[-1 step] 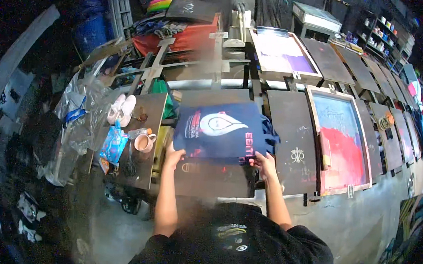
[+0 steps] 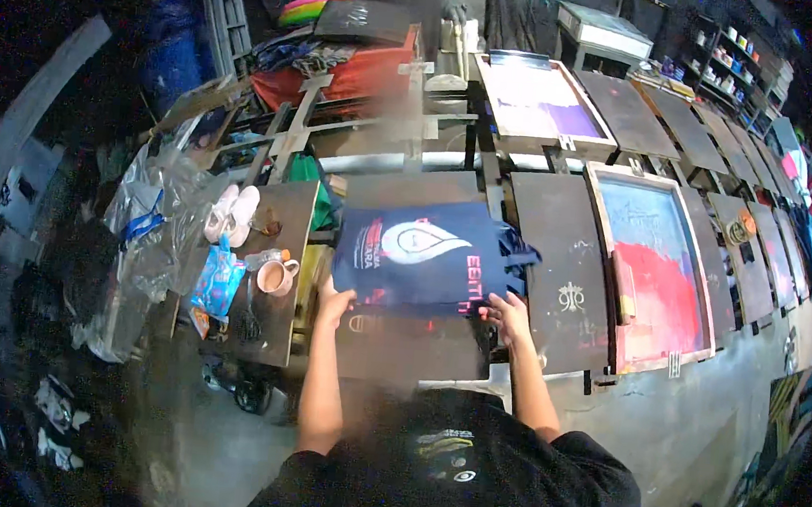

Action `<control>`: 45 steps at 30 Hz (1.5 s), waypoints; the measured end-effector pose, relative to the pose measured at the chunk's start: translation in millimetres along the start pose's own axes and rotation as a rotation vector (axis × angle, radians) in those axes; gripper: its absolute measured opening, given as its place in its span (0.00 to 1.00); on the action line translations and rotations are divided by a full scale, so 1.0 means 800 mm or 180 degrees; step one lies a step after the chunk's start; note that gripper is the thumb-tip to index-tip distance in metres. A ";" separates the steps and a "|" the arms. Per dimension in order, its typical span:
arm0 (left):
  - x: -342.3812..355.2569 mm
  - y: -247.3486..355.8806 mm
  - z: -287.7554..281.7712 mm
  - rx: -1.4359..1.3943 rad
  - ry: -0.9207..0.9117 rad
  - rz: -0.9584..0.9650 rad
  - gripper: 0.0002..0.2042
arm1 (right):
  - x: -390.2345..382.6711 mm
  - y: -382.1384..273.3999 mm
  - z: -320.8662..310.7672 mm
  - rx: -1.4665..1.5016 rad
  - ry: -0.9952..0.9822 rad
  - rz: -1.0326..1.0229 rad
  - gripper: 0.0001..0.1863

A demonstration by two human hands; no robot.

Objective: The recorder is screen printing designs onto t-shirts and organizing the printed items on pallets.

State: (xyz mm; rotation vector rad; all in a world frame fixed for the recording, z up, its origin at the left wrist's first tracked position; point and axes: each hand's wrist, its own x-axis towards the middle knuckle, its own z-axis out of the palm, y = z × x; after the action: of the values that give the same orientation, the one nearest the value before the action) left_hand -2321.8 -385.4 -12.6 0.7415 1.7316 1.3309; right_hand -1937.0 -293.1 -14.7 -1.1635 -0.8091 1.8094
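Observation:
A navy blue cloth tote bag (image 2: 433,279) lies flat over a dark printing board (image 2: 399,344) in front of me. On its face are a white drop-shaped print and pink and white lettering. Its dark handles (image 2: 520,253) trail off the right side. My left hand (image 2: 335,300) is closed on the near left corner, and my right hand (image 2: 506,316) pinches the near right corner. The fabric between them looks spread out.
To the left, a side board holds a mug (image 2: 276,278) of brown drink, white shoes (image 2: 232,213) and a blue packet (image 2: 219,280). On the right rests a framed screen (image 2: 625,314) with red ink. Another screen (image 2: 605,141) with purple ink sits farther back.

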 end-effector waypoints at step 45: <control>0.036 -0.036 0.033 0.3695 -0.1217 -0.0192 0.66 | 0.206 0.032 -0.020 -0.2477 0.0344 -0.0853 0.44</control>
State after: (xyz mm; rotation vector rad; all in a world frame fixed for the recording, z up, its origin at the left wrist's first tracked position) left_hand -2312.7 -356.2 -50.4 1.4180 2.0725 -0.0169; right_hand -1968.9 -158.0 -107.9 -1.5139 -1.5954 1.2108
